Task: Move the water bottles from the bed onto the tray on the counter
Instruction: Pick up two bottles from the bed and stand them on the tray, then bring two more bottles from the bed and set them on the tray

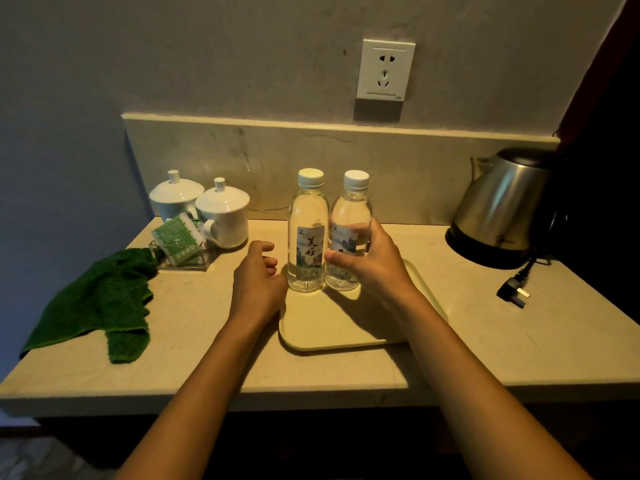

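Dim hotel nook, table [485, 327] w/ tray [332, 327]. Right hand [375, 268] fingers clamped on right bottle [349, 216]; left hand [258, 278] fingers loose, apart. Left bottle [308, 233] touching it (sloppy release = both tip, prob).

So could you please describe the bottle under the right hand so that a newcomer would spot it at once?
Start at the pale rectangular plastic tray mid-counter. Two clear white-capped water bottles stand at its far edge; it is the right-hand water bottle, in the right hand's grip, while its neighbour stands untouched.

hotel rm: kettle [502, 206], lidded cups [221, 213], tea sachets [178, 242], bottled water [307, 233] on tray [332, 334]
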`<act>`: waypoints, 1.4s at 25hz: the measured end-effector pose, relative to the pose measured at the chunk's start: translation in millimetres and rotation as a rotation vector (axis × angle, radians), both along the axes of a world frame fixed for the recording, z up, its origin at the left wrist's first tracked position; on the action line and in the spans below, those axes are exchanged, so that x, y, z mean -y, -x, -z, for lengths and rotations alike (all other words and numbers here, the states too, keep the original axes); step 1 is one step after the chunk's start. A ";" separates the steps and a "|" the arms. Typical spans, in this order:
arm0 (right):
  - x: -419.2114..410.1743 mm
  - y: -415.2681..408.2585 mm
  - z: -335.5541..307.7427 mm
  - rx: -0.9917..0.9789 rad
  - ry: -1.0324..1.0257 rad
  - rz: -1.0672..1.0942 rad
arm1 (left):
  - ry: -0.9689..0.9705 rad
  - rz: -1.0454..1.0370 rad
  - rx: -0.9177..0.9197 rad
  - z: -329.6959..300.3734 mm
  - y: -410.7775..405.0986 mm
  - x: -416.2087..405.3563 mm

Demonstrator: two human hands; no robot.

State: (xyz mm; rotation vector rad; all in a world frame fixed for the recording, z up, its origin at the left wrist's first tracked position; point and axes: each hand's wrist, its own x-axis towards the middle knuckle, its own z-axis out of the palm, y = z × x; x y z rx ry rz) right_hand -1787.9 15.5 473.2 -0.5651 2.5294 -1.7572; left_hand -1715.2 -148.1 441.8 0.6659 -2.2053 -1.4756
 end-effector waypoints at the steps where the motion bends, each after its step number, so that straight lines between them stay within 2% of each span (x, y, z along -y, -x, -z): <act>1: 0.9 -0.9 0.5 -0.002 -0.002 0.012 | 0.048 0.001 0.001 0.3 -0.1 -1.0; 6: 5.4 -2.4 1.1 0.001 0.005 0.053 | 0.139 -0.036 -0.032 0.7 15.5 -0.1; 12: 10.6 -5.5 1.9 0.002 -0.020 0.084 | 0.157 -0.054 -0.042 8.0 29.0 8.7; 21: 2.7 1.0 -7.2 0.093 -0.036 -0.014 | 0.143 -0.148 -0.061 14.0 20.3 -7.6; 26: -13.9 -6.2 -3.0 0.220 -0.007 -0.094 | 0.128 -0.224 -0.048 7.6 7.8 -13.4; 29: -29.9 -35.6 -1.8 0.036 0.033 0.111 | 0.130 -0.386 -0.079 0.7 -20.6 -21.3; 31: -27.0 -71.3 0.3 -0.061 0.160 0.162 | 0.101 -0.486 -0.144 -1.7 -48.4 -30.8; 33: -9.5 -111.4 -0.9 -0.060 0.286 0.037 | 0.084 -0.486 -0.256 -7.4 -81.4 -37.6; 35: 19.5 -153.9 -1.8 -0.084 0.333 -0.190 | 0.072 -0.434 -0.362 -16.5 -133.4 -32.9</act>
